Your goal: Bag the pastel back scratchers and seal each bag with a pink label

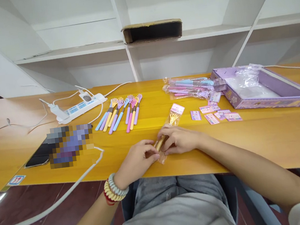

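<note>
A yellow hand-shaped back scratcher (174,118) lies in a clear plastic bag with a pink and white card (177,108) at its top end. My right hand (179,139) rests over the middle of the bag, fingers curled round it. At the lower end, my left hand (141,158) pinches the bag's edge between thumb and fingers. Ahead and to the left, several loose back scratchers (119,112) in pink, blue, yellow and purple lie side by side. Several small printed cards (211,118) are scattered to the right of my right hand.
Bagged back scratchers (190,85) are piled at the back, beside an open purple box (274,102) with clear plastic inside. On the left are a white power strip (83,106), a black phone (38,153) and a white cable (67,194). Shelves hold a cardboard box (151,24).
</note>
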`<state>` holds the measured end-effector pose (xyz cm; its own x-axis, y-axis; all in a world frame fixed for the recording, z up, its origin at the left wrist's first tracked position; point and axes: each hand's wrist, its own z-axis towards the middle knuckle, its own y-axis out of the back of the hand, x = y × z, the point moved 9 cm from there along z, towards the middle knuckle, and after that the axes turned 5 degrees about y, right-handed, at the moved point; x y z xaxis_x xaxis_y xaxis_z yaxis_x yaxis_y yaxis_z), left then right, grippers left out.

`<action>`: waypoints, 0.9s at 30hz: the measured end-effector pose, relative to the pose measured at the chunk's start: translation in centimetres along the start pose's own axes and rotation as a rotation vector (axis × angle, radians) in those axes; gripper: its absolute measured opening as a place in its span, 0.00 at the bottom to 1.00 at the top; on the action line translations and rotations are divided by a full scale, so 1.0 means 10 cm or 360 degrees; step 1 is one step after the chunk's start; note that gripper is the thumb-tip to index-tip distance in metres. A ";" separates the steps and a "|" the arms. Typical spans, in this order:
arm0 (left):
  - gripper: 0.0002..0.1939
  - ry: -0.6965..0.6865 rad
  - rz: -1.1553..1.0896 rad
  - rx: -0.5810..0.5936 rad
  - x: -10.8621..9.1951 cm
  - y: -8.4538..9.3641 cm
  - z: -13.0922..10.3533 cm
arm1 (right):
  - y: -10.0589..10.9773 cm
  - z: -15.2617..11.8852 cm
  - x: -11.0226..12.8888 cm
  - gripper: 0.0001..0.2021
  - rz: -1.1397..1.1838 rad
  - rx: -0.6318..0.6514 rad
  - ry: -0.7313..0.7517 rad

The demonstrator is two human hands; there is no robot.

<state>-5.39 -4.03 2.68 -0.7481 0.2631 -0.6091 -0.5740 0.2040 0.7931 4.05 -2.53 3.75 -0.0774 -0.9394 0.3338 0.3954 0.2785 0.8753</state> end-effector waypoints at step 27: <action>0.09 0.0605 -0.0846 0.0432 0.30 -0.07 0.44 | 1.04 -0.75 -0.64 0.06 -0.0620 -0.1108 -0.0679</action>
<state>-5.78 0.76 0.33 -0.4823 -0.2747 -0.8319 -0.8276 0.4541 0.3298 15.53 4.90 8.11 -0.5995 -0.7495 0.2808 0.7237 -0.3577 0.5902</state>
